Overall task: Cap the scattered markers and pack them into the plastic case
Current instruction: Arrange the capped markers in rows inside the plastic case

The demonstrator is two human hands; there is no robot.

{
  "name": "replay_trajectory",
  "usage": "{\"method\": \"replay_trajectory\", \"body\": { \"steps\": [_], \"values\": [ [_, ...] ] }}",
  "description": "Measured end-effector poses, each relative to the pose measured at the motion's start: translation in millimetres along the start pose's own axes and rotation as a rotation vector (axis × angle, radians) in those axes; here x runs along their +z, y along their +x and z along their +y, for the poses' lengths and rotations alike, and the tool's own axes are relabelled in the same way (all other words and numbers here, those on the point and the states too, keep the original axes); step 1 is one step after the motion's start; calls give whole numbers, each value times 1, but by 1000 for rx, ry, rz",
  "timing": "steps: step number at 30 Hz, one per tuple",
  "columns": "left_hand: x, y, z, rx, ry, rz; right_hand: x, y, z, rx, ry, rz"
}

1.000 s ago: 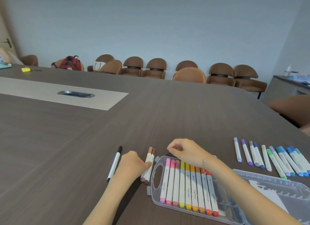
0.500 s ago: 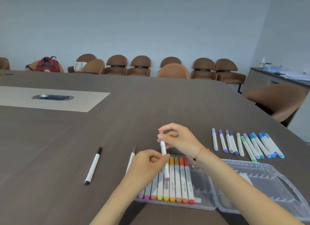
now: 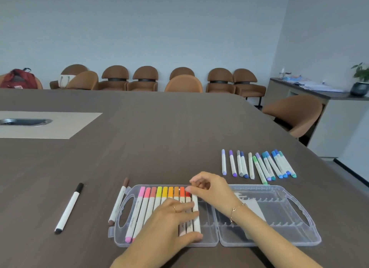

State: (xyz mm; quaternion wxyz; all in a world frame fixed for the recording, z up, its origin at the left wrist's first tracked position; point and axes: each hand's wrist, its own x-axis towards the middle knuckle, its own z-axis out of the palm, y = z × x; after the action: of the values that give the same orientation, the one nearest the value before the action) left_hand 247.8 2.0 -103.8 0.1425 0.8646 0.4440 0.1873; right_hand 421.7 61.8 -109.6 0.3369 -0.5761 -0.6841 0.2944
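Clear plastic case [image 3: 269, 235] lies open on a dark table [image 3: 159, 138]. Left hand [image 3: 171, 221], fingers spread, presses its markers [image 3: 148, 206]; right hand [image 3: 211, 188] pinches one's top. Brown chairs [image 3: 143, 78] beyond.

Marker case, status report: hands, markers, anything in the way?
Left hand and right hand pressing newest marker into case. Brown marker, black marker, blue-green group unpacked. Nothing blocking.

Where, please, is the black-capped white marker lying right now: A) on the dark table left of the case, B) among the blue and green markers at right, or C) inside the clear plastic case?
A: the black-capped white marker lies alone on the dark table, left of the clear plastic case.
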Motion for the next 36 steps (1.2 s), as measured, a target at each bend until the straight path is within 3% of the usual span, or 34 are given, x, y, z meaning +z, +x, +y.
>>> {"method": "replay_trajectory", "body": {
  "steps": [4, 11, 19, 20, 22, 24, 25, 28, 36],
  "values": [
    [-3, 1, -3, 86, 113, 57, 2, -1, 3, -97, -250, -17],
    [-4, 1, 3, 3, 88, -113, -14, -8, 9, -103, -325, -153],
    [-14, 1, 6, -33, 67, -95, -14, -7, 0, -99, -404, -171],
    [-20, -2, -1, -59, 23, -43, -15, -7, -3, -94, -437, -182],
    [-39, -9, -31, -223, -70, 232, -16, -5, -8, -117, -490, -171],
    [-58, -20, -72, -467, -73, 522, -16, -2, -16, -133, -430, -113],
    [-64, -26, -90, -597, -57, 546, -16, -1, -21, -131, -379, -85],
    [-62, -34, -119, -806, -8, 377, -15, -2, -33, -149, -348, -56],
    [-61, -27, -117, -797, -59, 201, -17, 0, -33, -114, -367, -57]
  ]
}}
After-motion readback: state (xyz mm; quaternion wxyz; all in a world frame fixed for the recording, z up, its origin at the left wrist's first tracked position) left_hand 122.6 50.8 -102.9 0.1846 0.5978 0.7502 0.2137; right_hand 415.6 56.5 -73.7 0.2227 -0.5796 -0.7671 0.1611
